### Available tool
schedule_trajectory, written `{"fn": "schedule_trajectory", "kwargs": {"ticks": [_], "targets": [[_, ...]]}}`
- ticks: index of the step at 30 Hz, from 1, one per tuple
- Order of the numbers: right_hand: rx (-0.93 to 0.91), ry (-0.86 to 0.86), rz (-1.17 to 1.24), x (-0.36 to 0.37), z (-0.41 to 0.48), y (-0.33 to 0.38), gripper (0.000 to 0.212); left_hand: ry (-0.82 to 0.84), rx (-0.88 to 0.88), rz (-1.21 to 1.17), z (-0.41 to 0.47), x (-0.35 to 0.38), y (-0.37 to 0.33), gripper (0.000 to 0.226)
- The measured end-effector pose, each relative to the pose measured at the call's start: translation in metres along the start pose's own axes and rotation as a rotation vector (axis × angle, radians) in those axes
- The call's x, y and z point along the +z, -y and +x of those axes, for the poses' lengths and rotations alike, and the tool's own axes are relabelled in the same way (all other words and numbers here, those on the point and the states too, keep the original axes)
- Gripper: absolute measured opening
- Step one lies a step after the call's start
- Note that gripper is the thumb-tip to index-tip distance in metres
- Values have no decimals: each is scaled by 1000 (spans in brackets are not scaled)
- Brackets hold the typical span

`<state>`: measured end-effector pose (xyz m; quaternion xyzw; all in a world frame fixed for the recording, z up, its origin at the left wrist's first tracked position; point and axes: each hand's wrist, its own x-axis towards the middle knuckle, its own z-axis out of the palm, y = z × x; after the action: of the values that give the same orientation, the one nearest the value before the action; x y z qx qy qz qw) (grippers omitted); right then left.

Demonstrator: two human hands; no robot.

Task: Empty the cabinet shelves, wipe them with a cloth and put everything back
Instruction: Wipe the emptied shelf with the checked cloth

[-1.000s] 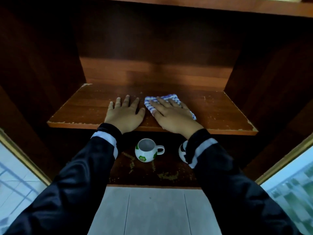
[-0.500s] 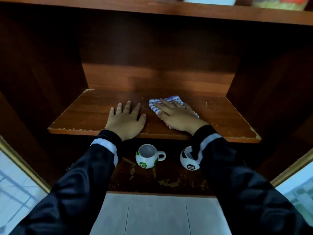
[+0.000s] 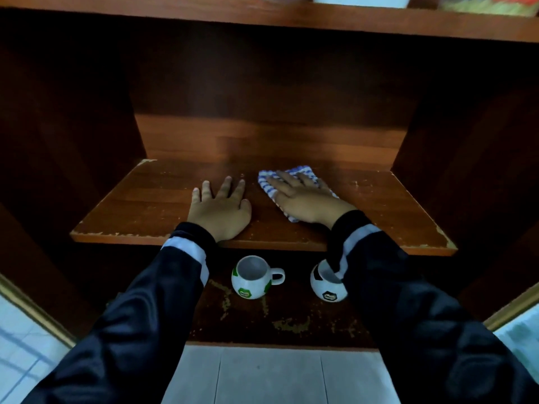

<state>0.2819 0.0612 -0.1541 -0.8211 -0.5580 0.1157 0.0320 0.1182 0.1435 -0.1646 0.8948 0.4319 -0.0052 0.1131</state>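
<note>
The wooden cabinet shelf point(image 3: 145, 205) holds nothing but my two hands and a cloth. My right hand point(image 3: 306, 202) presses flat, fingers straight, on a blue-and-white striped cloth point(image 3: 268, 185) near the shelf's middle. My left hand point(image 3: 221, 211) rests flat on the bare wood just left of the cloth, fingers spread. On the bottom shelf below stand a white-and-green ball-shaped mug point(image 3: 252, 278) and a white-and-black ball-shaped mug point(image 3: 326, 284), the second partly hidden by my right sleeve.
An upper shelf point(image 3: 262, 16) runs across the top with white and coloured items on it, cut off by the frame. Dark cabinet side walls close in left and right. The worn bottom shelf point(image 3: 291, 322) meets a grey tiled floor point(image 3: 268, 374).
My right hand has slid the cloth farther back and slightly right on the shelf. My left hand has stayed in place. The view has tilted upward, showing the upper shelf.
</note>
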Motion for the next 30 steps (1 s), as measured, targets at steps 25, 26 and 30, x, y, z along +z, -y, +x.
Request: {"fn": "schedule_trajectory", "kwargs": {"ticks": [25,26,30], "targets": [[14,4,-11,-10,26,13,52,-17,30,-19,3,1,4,59],[-29,8,-7,-8,24,9,52,-18,32,-18,3,1,5,58],[23,-17,19,-8,18,-13,52,-19,34,-8,2,2,3,58]]}}
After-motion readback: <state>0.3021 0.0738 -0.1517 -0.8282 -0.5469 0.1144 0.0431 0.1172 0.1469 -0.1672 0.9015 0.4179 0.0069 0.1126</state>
